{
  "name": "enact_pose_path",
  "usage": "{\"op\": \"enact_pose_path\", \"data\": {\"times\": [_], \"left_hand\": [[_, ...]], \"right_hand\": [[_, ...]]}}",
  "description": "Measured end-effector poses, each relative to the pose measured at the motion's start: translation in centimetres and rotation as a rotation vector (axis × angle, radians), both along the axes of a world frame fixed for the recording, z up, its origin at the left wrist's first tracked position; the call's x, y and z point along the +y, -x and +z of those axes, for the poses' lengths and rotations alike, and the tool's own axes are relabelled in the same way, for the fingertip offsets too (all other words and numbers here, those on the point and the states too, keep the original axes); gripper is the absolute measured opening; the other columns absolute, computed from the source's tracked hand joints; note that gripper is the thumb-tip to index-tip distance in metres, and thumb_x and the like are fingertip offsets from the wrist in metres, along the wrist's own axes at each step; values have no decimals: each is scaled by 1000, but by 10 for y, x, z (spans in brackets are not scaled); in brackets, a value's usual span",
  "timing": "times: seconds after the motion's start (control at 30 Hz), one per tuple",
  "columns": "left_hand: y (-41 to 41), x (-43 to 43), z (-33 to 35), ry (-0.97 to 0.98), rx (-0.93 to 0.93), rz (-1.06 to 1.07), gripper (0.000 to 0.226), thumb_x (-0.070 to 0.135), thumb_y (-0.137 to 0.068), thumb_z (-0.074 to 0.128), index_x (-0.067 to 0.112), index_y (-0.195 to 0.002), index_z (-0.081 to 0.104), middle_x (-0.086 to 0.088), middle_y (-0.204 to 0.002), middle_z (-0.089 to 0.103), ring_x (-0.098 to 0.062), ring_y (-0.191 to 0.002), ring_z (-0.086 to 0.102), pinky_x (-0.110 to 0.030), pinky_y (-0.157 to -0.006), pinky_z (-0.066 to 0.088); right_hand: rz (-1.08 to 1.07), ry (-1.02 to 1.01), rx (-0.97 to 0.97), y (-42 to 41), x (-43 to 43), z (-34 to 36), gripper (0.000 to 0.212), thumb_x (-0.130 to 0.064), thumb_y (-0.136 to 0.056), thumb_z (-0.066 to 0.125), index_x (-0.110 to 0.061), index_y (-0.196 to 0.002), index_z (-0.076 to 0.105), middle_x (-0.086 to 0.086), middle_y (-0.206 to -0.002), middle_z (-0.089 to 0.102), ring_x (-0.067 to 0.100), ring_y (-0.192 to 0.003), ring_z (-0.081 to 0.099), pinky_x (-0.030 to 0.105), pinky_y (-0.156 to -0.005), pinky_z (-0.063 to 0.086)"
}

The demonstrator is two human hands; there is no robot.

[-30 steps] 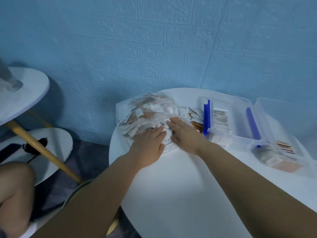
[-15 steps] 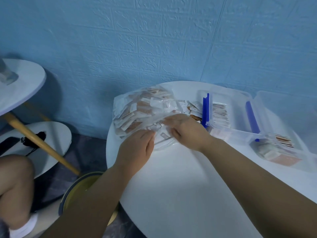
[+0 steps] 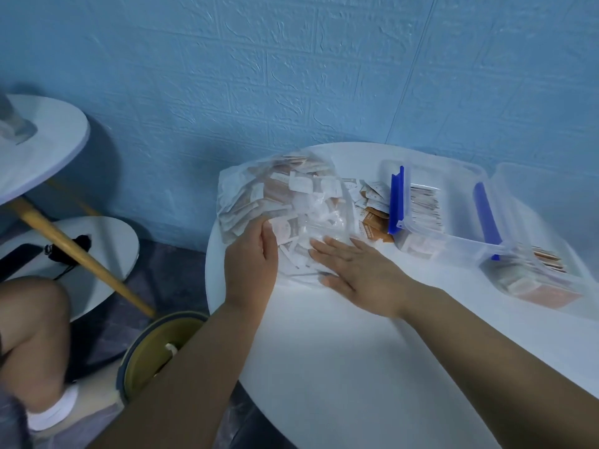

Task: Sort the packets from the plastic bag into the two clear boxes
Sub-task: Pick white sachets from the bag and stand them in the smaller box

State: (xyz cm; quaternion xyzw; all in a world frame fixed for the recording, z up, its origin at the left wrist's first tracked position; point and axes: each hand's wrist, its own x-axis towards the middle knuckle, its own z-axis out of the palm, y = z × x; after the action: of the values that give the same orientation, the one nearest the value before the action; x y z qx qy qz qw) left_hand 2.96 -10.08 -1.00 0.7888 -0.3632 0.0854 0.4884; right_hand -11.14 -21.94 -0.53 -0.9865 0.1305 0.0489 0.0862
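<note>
Round white desk (image 3: 324,351): clear plastic packet bag (image 3: 275,189) lies just ahead. Left hand (image 3: 251,260) pinches it; right hand (image 3: 363,270) presses flat, fingers (image 3: 324,251) straight.

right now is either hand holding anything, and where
The left hand seems to pinch the plastic bag at its near side; the right hand lies flat on it, gripping nothing.

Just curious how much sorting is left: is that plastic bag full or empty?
Mostly full: the plastic bag bulges with many white and brown packets, lying heaped on the table.
</note>
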Motion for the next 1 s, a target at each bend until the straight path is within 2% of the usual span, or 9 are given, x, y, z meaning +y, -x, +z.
{"op": "enact_pose_path", "data": {"times": [0.1,0.2,0.27,0.33,0.4,0.47,0.73,0.87,1.0], "left_hand": [[-1,3,-4,-48,-70,-69,27,16,-93,43,4,-101,65,-11,-84,69,-21,-72,61,-9,-70,33],[-2,6,-5,-125,-135,-143,28,19,-92,44,7,-103,66,-7,-87,70,-21,-75,65,-14,-69,40],[-2,8,-7,-175,-180,-208,25,18,-91,47,10,-106,66,-4,-92,70,-19,-80,66,-16,-71,40],[-3,10,-8,-219,-161,-258,22,16,-92,52,13,-110,64,-1,-100,70,-18,-89,65,-17,-77,40],[-2,11,-9,-224,-147,-271,26,13,-91,54,14,-115,63,-1,-108,68,-19,-97,63,-17,-82,39],[-1,10,-9,-215,-155,-260,29,13,-92,52,16,-119,61,0,-113,66,-17,-102,61,-15,-84,37],[2,13,-7,-242,-177,-251,27,16,-94,47,11,-116,62,-7,-102,69,-24,-92,65,-21,-78,42],[7,16,-4,-178,-150,-278,29,17,-92,45,10,-114,63,-6,-91,70,-21,-82,65,-12,-71,41],[17,22,1,-90,37,-336,30,27,-92,47,9,-110,62,-4,-88,69,-16,-79,65,-3,-68,43]], "right_hand": [[-14,-145,-293,7,6,2,36,-32,-96,48,-24,-131,52,-6,-142,45,4,-136,30,24,-113,22],[-91,-107,-532,2,9,1,23,-22,-84,60,-19,-104,70,-2,-107,67,18,-101,61,33,-81,53],[-167,-126,-471,-5,9,1,28,-28,-83,64,-20,-110,68,-3,-115,63,15,-103,57,32,-85,51],[-223,-168,-348,-8,8,-2,47,-35,-83,66,-21,-127,56,-5,-135,50,12,-122,44,18,-100,33],[-254,-178,-265,-11,6,-1,59,-38,-84,64,-21,-137,45,-9,-144,40,9,-129,36,8,-94,20],[-277,-168,-241,-11,7,4,60,-38,-84,64,-22,-138,43,-10,-145,39,9,-125,40,8,-87,22],[-180,-21,-402,-5,18,1,30,-24,-88,59,-19,-117,64,-2,-115,65,18,-100,59,22,-78,43],[-343,-404,-609,-1,15,12,22,-14,-90,58,-16,-109,68,-23,-87,64,-2,-77,57,3,-70,38],[-408,-615,-631,-7,14,18,8,-16,-87,64,-24,-89,66,-20,-72,61,5,-64,55,18,-70,45]]}}
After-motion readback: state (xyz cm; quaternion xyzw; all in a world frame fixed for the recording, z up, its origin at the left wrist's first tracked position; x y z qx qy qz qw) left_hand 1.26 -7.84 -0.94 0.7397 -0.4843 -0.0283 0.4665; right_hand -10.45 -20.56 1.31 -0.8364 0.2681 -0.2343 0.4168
